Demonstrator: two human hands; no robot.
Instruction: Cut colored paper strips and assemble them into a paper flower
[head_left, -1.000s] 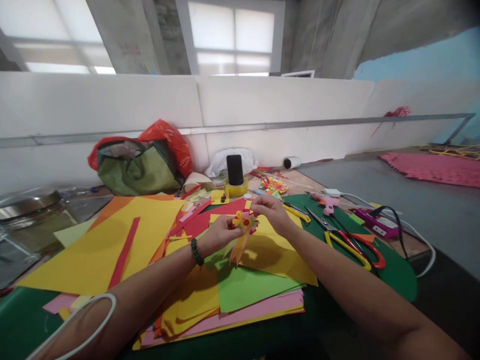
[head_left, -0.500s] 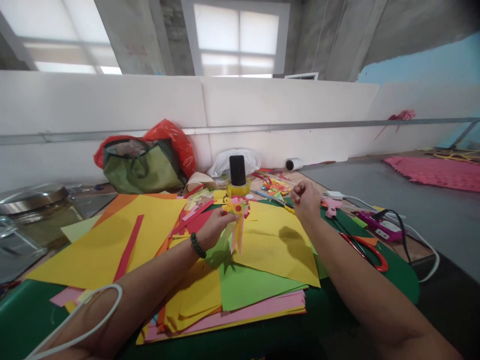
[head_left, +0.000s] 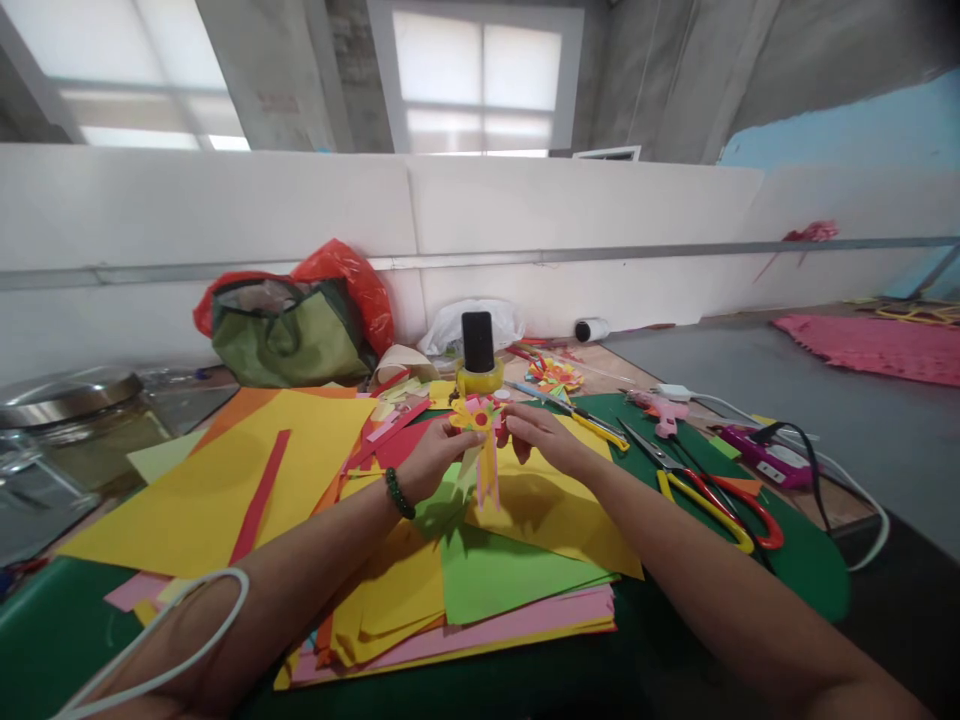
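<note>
My left hand (head_left: 439,458), with a dark green bead bracelet at the wrist, pinches a paper flower (head_left: 481,418) above the stacked sheets. The flower has yellow and pink petals round a red-orange centre, and yellow and pink paper ribbons (head_left: 488,475) hang from it. My right hand (head_left: 540,432) is at the flower's right edge, its thumb and fingers drawn together on the petals there. Exactly what those fingertips grip is partly hidden. Beneath both hands lie a yellow sheet (head_left: 570,510) and a green sheet (head_left: 517,575).
Scissors (head_left: 686,480) with red and yellow handles lie right, near a pink glue gun (head_left: 664,412) and a purple power strip (head_left: 772,455). A phone (head_left: 478,342) stands on a yellow tape roll (head_left: 480,378). Left are a yellow sheet (head_left: 202,480) and a glass jar (head_left: 75,430).
My right hand has come left and down from its raised place over the right side to the flower's edge, uncovering the scissors. My left hand keeps holding the flower, which now faces me more.
</note>
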